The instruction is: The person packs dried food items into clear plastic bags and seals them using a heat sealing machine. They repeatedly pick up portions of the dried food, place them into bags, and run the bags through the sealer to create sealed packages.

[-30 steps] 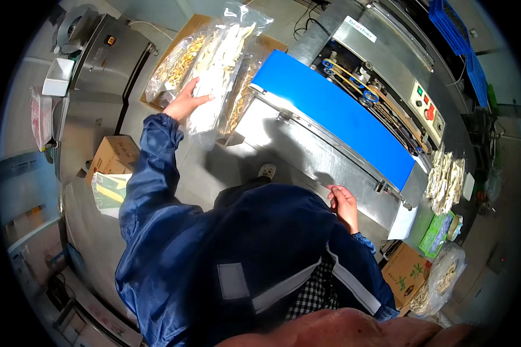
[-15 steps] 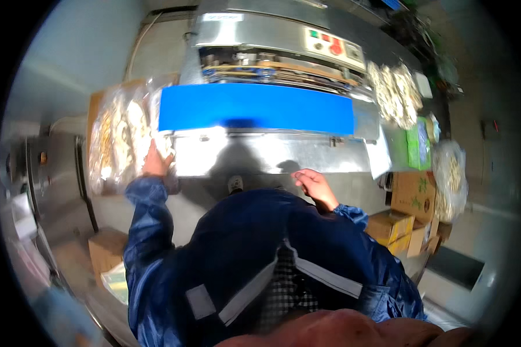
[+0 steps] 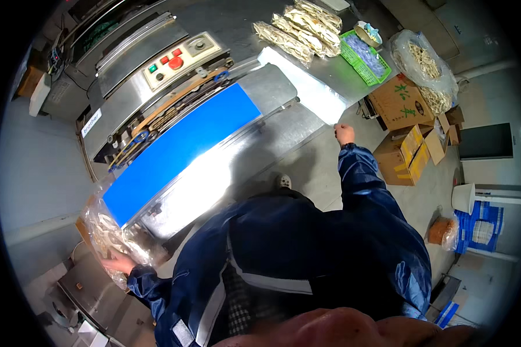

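My left hand (image 3: 120, 263) lies on clear plastic bags of pale, dried-looking food strips (image 3: 101, 231) at the left end of the sealing machine (image 3: 182, 63). Its fingers look stretched out over the plastic, not wrapped round a bag. My right hand (image 3: 345, 135) is closed in a pinch at the near corner of a flat, whitish plastic bag (image 3: 312, 92) lying on the machine's right end. The fingertips meet that corner; whether one layer or several is between them is too small to tell. A blue conveyor belt (image 3: 182, 150) runs along the machine's front.
Filled bags (image 3: 301, 29) lie on the steel table at the back right, beside a green basket (image 3: 364, 58) of bluish packets. A large bag of pale strips (image 3: 422, 63) rests by cardboard boxes (image 3: 402, 107) on the right. The machine's control panel (image 3: 182, 61) has coloured buttons.
My view has turned to the right. My right hand has gone from in front of the machine to the whitish bag's corner. My left hand stays by the filled bags at the left.
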Tool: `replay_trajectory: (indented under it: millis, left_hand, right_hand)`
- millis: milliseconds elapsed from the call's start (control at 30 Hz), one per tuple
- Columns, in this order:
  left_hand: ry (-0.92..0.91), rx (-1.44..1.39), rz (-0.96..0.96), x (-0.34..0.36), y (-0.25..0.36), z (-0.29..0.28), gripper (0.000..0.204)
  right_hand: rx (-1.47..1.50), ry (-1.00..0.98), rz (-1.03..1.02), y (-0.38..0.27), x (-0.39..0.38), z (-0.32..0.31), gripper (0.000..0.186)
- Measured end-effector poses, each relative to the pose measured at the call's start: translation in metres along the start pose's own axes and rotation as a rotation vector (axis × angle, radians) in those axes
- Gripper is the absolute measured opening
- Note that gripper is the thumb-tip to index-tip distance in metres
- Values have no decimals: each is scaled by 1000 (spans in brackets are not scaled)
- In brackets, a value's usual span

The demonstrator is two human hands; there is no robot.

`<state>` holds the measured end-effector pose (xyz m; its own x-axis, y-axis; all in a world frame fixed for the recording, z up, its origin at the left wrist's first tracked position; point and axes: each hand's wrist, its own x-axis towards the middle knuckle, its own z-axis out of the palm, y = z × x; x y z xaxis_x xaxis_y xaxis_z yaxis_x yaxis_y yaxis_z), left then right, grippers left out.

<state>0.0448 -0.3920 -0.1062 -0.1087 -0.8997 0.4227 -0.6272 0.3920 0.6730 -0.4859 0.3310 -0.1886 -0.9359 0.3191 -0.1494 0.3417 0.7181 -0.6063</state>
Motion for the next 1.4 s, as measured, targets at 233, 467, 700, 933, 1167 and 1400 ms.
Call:
replay_trajectory:
  millis: [233, 467, 700, 933, 1167, 1400]
  left_hand:
    - [-135, -256, 80, -83, 207, 40, 55]
    - [-546, -408, 128, -240, 340, 149, 57]
    - [-979, -408, 377, -350, 514, 231, 56]
    - [-1206, -395, 522, -415, 553, 264, 57]
    - [-1226, -327, 465, -432, 561, 260, 57]
    - [-1434, -517, 62, -455, 619, 287, 46]
  right_hand:
    - [-152, 143, 18, 39, 107, 48, 57]
    - [235, -142, 61, 94, 114, 63, 33]
    - [632, -547, -268, 116, 145, 53, 20]
    - [-181, 339, -940, 110, 141, 64, 11]
    - [24, -173, -525, -13, 124, -35, 16]
    - [642, -646, -523, -64, 92, -77, 22]
